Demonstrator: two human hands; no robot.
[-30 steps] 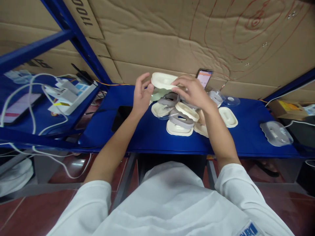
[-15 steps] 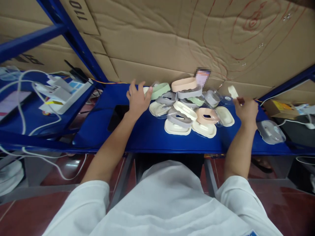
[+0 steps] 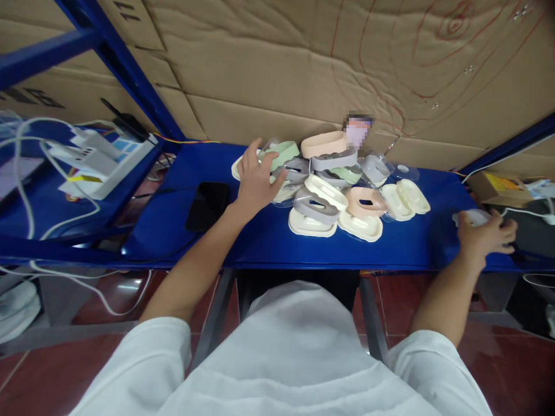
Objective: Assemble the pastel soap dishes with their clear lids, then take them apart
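Your work looks unfinished: most dishes (image 3: 327, 192) lie heaped loosely at twelve o'clock, your left hand (image 3: 256, 188) spread-fingered at their edge. One clear-covered dish (image 3: 476, 217) remains apart at two o'clock under your right hand (image 3: 482, 236); whether its fingers grip, I cannot tell.

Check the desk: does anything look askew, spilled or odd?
No spill or damage is visible. The pastel plastic pieces look untidy, overlapping at differing angles; a partly hidden pale piece lies apart by the right hand.
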